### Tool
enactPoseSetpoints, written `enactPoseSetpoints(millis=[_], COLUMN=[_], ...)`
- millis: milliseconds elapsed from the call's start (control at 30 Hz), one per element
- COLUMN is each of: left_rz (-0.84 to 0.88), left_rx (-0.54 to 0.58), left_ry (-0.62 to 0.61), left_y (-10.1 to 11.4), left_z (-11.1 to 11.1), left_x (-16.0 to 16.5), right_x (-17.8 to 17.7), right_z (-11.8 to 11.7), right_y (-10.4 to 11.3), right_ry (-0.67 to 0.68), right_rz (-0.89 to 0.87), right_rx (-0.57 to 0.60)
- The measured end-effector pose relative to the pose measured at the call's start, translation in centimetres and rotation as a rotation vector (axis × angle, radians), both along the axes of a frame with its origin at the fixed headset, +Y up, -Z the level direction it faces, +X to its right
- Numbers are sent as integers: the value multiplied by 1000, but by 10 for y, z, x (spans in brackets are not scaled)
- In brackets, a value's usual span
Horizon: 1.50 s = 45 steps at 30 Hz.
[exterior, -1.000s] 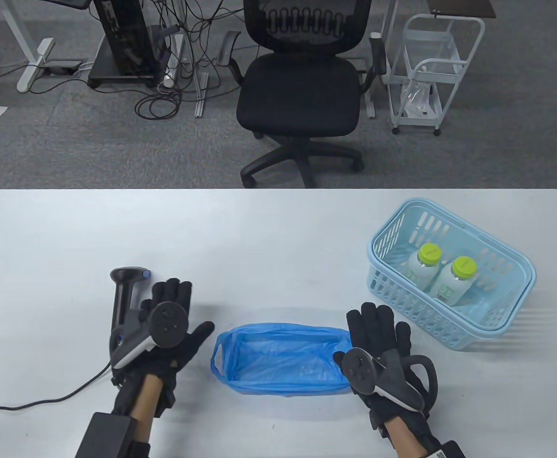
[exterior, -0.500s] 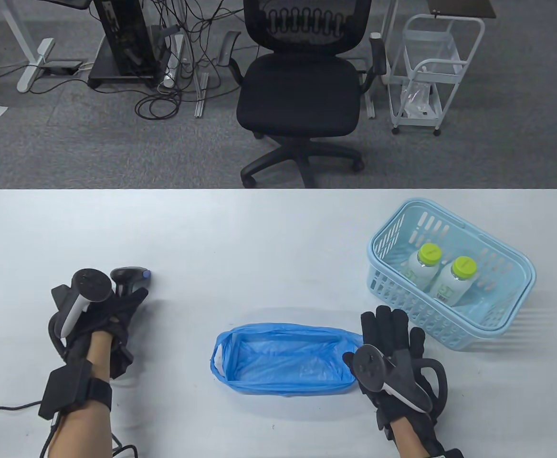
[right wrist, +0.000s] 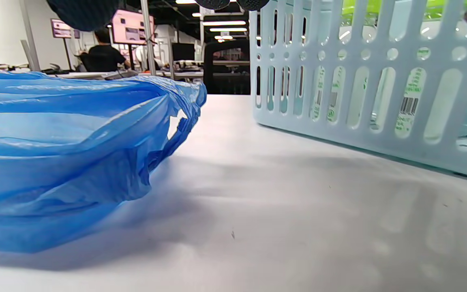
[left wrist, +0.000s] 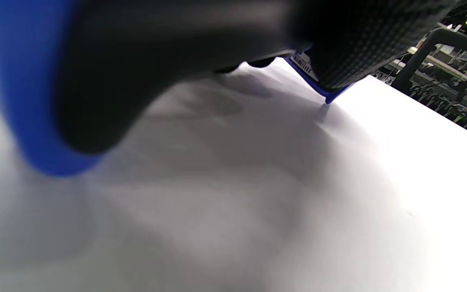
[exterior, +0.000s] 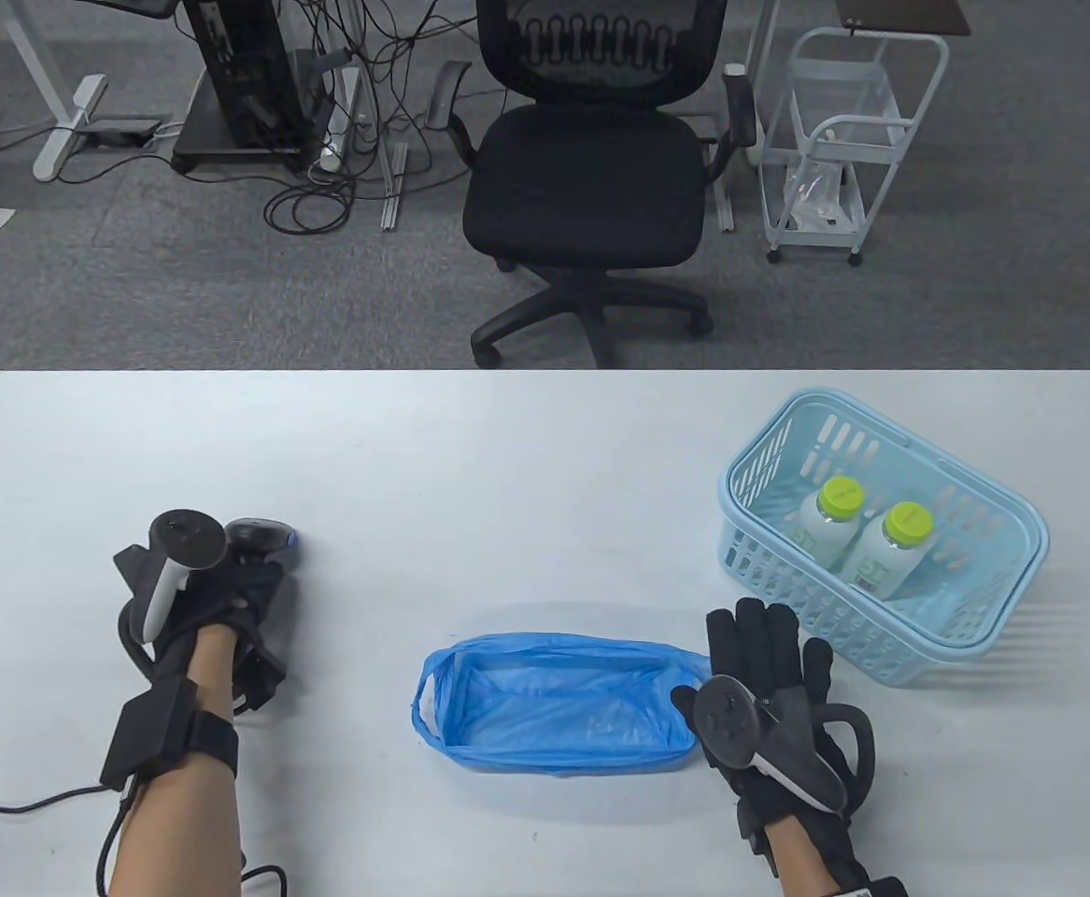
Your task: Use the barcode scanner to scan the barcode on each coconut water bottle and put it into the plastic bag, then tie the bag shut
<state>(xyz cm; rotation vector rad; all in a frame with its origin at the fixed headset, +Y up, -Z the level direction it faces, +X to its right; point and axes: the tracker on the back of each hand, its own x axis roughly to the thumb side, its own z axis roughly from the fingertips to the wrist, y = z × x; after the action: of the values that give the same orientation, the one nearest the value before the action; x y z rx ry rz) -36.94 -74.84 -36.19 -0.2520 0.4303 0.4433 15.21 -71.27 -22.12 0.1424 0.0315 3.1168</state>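
A black barcode scanner (exterior: 262, 540) with a blue tip lies at the table's left. My left hand (exterior: 244, 598) lies turned on its side over the handle, fingers curled round it. In the left wrist view the black glove fingers (left wrist: 351, 44) wrap the scanner's blue-edged body (left wrist: 35, 134) close above the table. Two coconut water bottles (exterior: 832, 516) (exterior: 892, 547) with green caps stand in a light blue basket (exterior: 965, 645) at the right. An open blue plastic bag (exterior: 554, 701) lies in the front middle. My right hand (exterior: 767, 645) rests flat beside the bag's right end, holding nothing.
The scanner's black cable (exterior: 31, 804) trails to the left front edge. In the right wrist view the bag (right wrist: 55, 142) lies left and the basket wall (right wrist: 359, 81) right, with bottle labels (right wrist: 408, 106) showing through the slots. An office chair (exterior: 591, 177) stands beyond the table.
My left hand swung from the scanner's right side over onto its handle, turned on edge and closed round it. The right hand shifted slightly right and then stayed still.
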Motion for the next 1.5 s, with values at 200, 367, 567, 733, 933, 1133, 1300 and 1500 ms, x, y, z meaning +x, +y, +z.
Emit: enactPoseSetpoints(millis=[200,367,567,733,933,1133,1300,1500], left_rz=[52,79,81,195,181,175,73,96], left_rx=[115,251,328,379,447,456,472,489], left_ry=[-42,-103,-222,-238,-239,-269,-301,-316], left_y=[20,52,78,87,85,63,62,62], left_z=[20,39,62,82,109,121,126,132], left_x=[23,51,84,94,111,122,121,117], right_x=[-3,-3,-7,-13,-22,-29,-36,-14], right_z=[1,1,0,-1,-1,1,7,-7], right_y=[1,1,-1,-1,-3,-6,14,69], right_ry=[34,55,92,132,179,227,261,128], right_rz=[-3,-15,-18,-15,4,35,40,-16], right_rx=[6,-5,-15,-6,5,3,54,50])
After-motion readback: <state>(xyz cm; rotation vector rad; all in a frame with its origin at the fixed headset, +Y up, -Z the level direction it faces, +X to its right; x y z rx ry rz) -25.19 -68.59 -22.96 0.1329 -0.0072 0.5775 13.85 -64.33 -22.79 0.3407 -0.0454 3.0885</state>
